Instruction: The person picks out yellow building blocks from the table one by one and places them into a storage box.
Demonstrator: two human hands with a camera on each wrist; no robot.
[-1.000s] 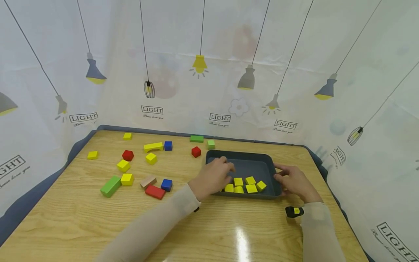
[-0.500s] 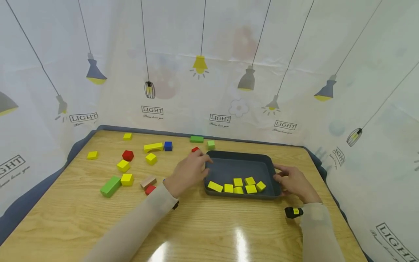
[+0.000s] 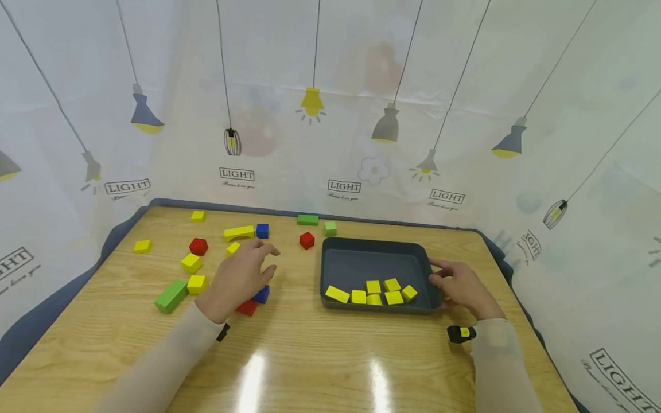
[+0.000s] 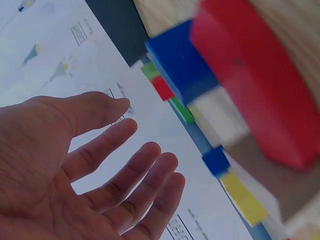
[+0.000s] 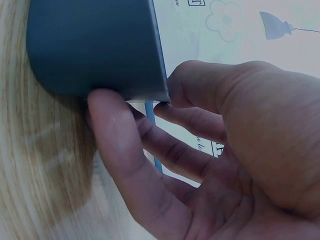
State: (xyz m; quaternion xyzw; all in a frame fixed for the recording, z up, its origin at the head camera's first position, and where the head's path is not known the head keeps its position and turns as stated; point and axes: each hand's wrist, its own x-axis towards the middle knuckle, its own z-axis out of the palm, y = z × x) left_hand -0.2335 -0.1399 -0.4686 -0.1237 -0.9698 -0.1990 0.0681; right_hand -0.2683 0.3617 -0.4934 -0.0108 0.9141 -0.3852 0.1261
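**Left hand [image 3: 238, 281] is swinging from the tray [image 3: 369, 264] toward loose yellow blocks [image 3: 197, 285]**

Its fingers are hovering apart, holding nothing, near a red block [image 3: 248, 308]. The right hand [image 3: 465, 289] is gripping the tray's right edge; yellow pieces [image 3: 373, 287] are lying inside. Yellow is apparently being collected there; the next move is probably calling for a pinch.

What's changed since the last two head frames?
Left hand moved left from over the tray, now empty near the oblong red block. That brought the oblong yellow block in the tray into full view; any release is hidden. Unchanged: right hand holding the tray's right side, other yellow blocks inside.
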